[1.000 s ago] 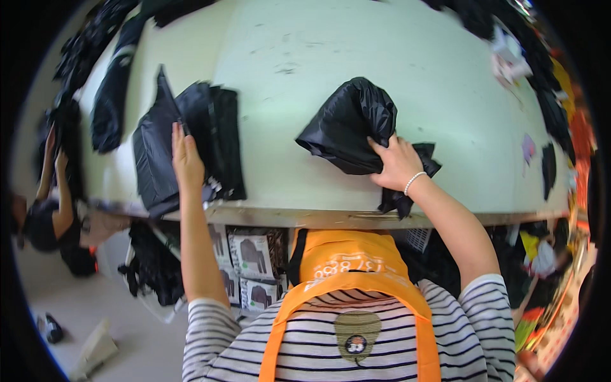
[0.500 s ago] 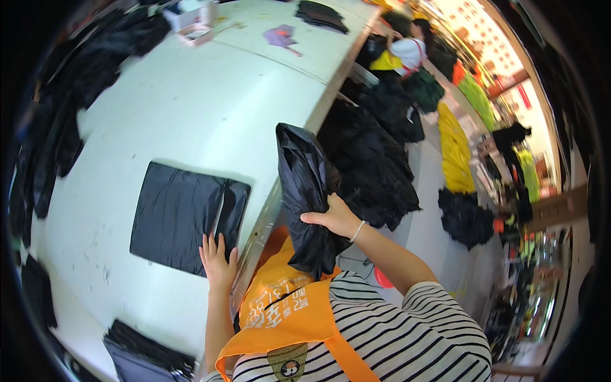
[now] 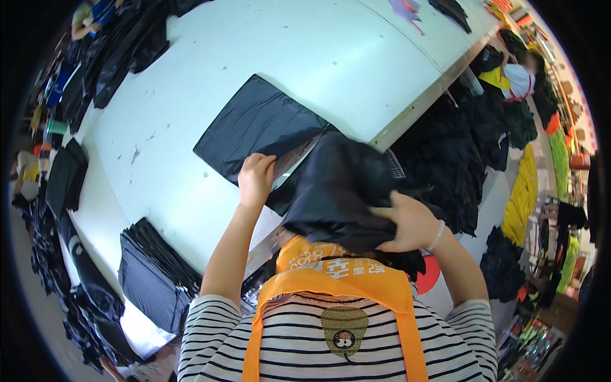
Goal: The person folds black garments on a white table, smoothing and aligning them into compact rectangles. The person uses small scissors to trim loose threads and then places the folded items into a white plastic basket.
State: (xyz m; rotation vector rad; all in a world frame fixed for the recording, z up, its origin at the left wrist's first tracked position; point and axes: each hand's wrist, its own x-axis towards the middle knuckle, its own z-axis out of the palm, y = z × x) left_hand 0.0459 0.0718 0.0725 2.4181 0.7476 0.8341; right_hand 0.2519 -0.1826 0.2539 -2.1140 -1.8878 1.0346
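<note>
On the white table a flat, folded piece of thin, shiny black cloth [image 3: 261,124] lies at an angle. My left hand [image 3: 254,183] pinches the near edge of that piece, where a pale strip with print shows in a gap. A loose, bunched black cloth [image 3: 340,191] hangs off the table edge in front of my apron and covers the flat piece's right corner. My right hand [image 3: 410,223] grips this bunched cloth at its right side, thumb on top; the other fingers are partly hidden.
The white table [image 3: 172,134] carries a stack of folded black pieces [image 3: 159,274] at near left and dark cloth [image 3: 133,44] along its far left side. Right of the table edge lie heaps of black cloth [image 3: 439,159] and a yellow cloth [image 3: 520,194]. A person [image 3: 519,76] sits at far right.
The view has turned. My right hand has brought the bunched cloth over to the flat piece's corner, and it has spread wider. My left hand, flat before, now pinches the piece's edge.
</note>
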